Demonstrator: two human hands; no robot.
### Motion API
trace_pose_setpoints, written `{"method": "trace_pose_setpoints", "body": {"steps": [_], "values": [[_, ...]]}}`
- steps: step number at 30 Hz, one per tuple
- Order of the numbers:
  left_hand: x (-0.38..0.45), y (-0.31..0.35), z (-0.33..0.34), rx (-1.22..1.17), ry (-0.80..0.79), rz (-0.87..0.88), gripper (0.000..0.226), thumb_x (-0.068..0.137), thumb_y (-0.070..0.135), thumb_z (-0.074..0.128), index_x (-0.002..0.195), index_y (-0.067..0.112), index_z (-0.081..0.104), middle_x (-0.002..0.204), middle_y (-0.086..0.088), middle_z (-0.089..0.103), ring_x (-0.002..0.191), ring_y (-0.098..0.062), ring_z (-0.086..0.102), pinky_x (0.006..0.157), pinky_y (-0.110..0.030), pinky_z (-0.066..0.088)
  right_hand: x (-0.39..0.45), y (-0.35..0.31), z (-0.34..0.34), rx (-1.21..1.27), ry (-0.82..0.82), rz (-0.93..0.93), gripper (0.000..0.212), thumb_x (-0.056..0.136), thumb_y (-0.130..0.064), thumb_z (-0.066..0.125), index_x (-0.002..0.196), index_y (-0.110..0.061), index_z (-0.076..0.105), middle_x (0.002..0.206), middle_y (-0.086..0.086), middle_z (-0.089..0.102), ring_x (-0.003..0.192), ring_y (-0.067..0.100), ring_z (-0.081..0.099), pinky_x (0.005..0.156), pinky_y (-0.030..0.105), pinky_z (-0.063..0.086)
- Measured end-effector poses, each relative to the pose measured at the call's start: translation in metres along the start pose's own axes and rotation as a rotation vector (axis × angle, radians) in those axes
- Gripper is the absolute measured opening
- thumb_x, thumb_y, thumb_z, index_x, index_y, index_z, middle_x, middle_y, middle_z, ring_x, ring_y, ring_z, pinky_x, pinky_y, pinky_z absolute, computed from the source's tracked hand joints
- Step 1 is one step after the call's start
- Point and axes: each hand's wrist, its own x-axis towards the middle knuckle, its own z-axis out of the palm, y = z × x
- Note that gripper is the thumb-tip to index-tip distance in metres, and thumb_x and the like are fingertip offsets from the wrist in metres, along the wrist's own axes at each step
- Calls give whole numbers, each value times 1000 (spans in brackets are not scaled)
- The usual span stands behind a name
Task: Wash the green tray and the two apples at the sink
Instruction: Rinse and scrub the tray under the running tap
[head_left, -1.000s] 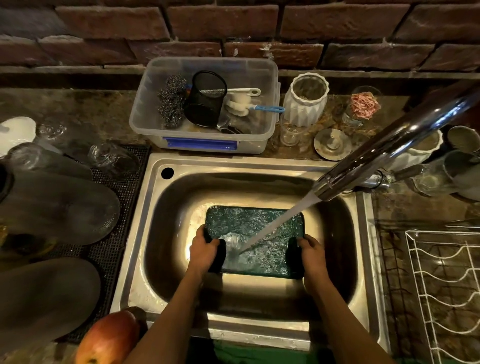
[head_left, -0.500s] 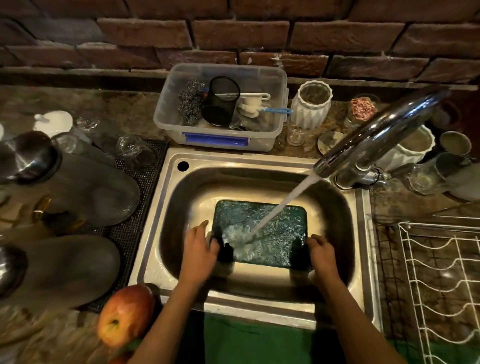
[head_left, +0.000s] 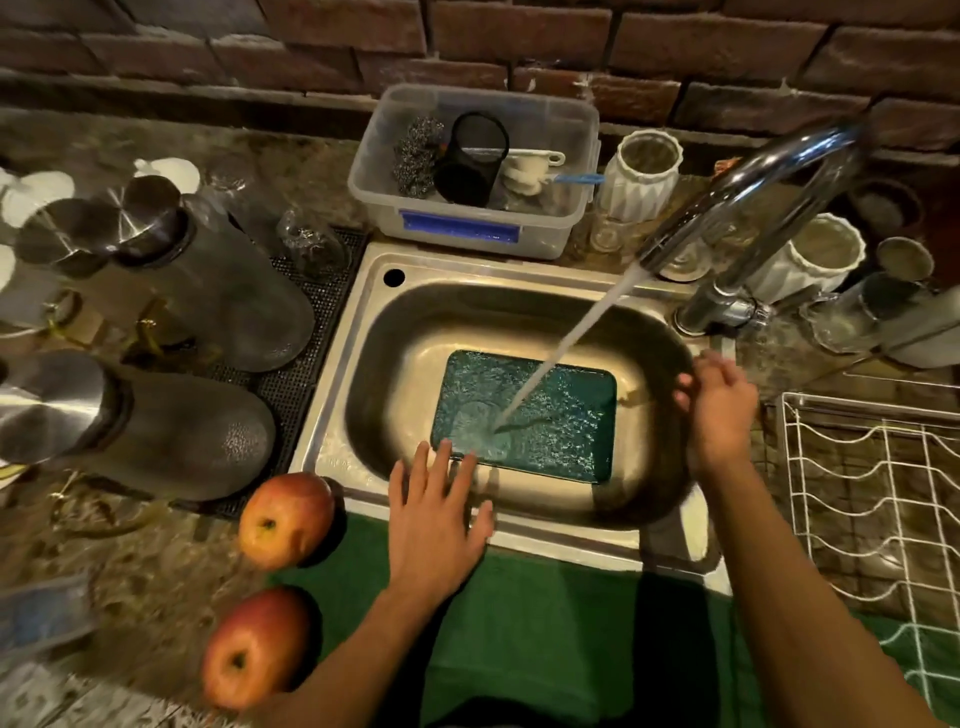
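The green tray (head_left: 550, 410) lies flat on the bottom of the steel sink (head_left: 363, 332), and the water stream from the faucet (head_left: 748, 192) lands on it. My left hand (head_left: 436, 514) hovers over the sink's front rim with fingers spread, fingertips near the tray's near left corner, holding nothing. My right hand (head_left: 719, 410) is raised over the sink's right rim, blurred, fingers loosely bent, holding nothing. Two red-yellow apples sit on the counter left of the sink: one apple (head_left: 285, 519) by the sink's front left corner, the other apple (head_left: 254, 647) nearer to me.
A clear plastic bin (head_left: 467, 234) with scrubbers and a black mesh cup stands behind the sink. Dark bottles (head_left: 208, 291) lie on a black mat at left. White ribbed jars (head_left: 641, 174) and glasses crowd the back right. A white wire rack (head_left: 872, 499) stands right.
Both hands have let go of the tray, which now lies flat in the sink. The left hand drew back to the front rim; the right hand rose toward the right rim.
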Motion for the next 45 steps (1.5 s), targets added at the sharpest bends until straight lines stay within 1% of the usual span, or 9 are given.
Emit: {"method": "trace_pose_setpoints", "body": {"steps": [4, 9, 11, 15, 20, 26, 35, 40, 45], "values": [[0, 1, 5, 32, -9, 20, 64, 92, 54, 42, 150, 28, 41, 162, -4, 32, 153, -29, 18, 121, -55, 14, 25, -35, -3, 98, 91, -95, 12, 96, -19, 47, 97, -26, 56, 74, -7, 53, 57, 3, 47, 48, 16, 37], [0, -1, 10, 40, -2, 9, 65, 92, 54, 42, 151, 27, 39, 163, -5, 31, 153, -29, 17, 121, -53, 14, 57, -64, -8, 211, 146, -1, 18, 103, -32, 39, 97, -21, 52, 86, -7, 53, 78, 7, 51, 76, 21, 41], [1, -1, 12, 45, 4, 7, 66, 92, 54, 42, 152, 27, 38, 163, -5, 31, 153, -29, 18, 121, -53, 15, 57, -71, -8, 341, 46, 97, 37, 103, -47, 34, 117, -22, 59, 105, -4, 66, 94, 10, 64, 85, 24, 51], [1, 0, 13, 47, 11, 3, 66, 92, 54, 41, 153, 29, 36, 163, -4, 29, 154, -28, 17, 121, -52, 12, 58, -81, -8, 340, -7, 198, 59, 100, -58, 28, 143, -23, 50, 147, -1, 54, 133, 18, 50, 116, 34, 33], [0, 0, 14, 43, 15, -1, 66, 92, 54, 42, 152, 28, 37, 163, -4, 30, 154, -28, 17, 121, -52, 13, 56, -77, -9, 395, 22, 192, 46, 101, -58, 30, 113, -25, 59, 108, -9, 63, 133, 17, 50, 118, 35, 30], [1, 0, 13, 36, 9, -1, 66, 91, 52, 44, 151, 28, 38, 161, -5, 35, 151, -30, 23, 119, -54, 20, 63, -75, -7, 395, 12, 167, 55, 101, -56, 29, 141, -23, 49, 147, -5, 53, 131, 14, 51, 115, 31, 34], [2, 2, 10, 13, 16, -5, 66, 91, 51, 43, 151, 26, 38, 160, -5, 37, 150, -30, 27, 119, -53, 22, 61, -80, 9, 334, 207, 73, 44, 98, -48, 45, 131, -19, 54, 120, -1, 69, 101, 14, 69, 73, 26, 57], [2, 3, 9, 2, 9, -10, 66, 91, 51, 43, 152, 25, 39, 158, -5, 41, 146, -29, 37, 115, -49, 33, 63, -71, 7, 138, 208, -30, 51, 97, -49, 41, 138, -20, 52, 134, 2, 61, 119, 18, 59, 102, 37, 49], [23, 7, -1, -181, -56, -143, 66, 90, 46, 44, 151, 23, 39, 157, -4, 41, 138, -23, 47, 109, -42, 43, 46, -28, 11, -1, 147, 87, 16, 94, -29, 45, 91, -22, 59, 78, -2, 55, 64, 12, 51, 58, 30, 35]]}}
